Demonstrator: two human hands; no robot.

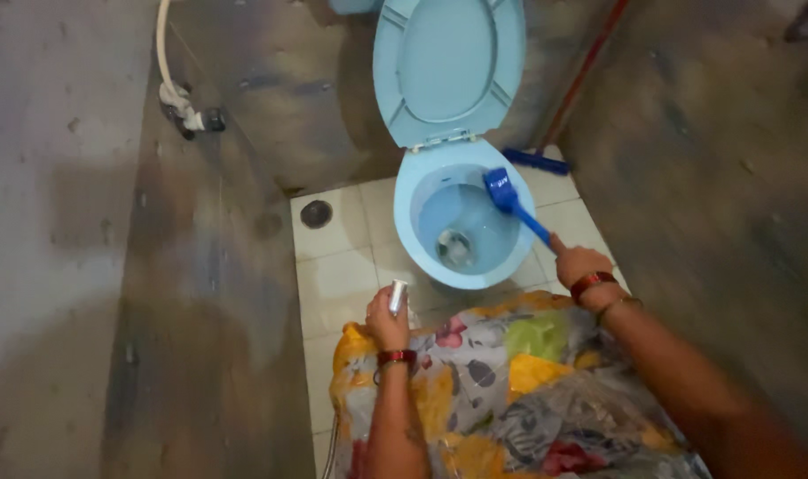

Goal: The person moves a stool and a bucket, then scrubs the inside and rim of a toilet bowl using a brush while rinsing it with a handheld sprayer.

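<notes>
Fingers of the right hand (578,263) were closed around the handle of a blue toilet brush (513,202), whose head rested inside the blue toilet bowl (421,238) at its right rim. The left hand (387,324) was wrapped around a small silvery sprayer (398,296) above the tiled floor (337,266), just beside the bowl's near edge.

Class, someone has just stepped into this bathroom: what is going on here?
A person stands over a light blue toilet with its lid raised. The right hand grips a blue toilet brush, whose head sits inside the bowl near the rim. The left hand holds a small silvery spray nozzle pointed towards the toilet. A floor drain lies in the tiled floor beside it.
</notes>
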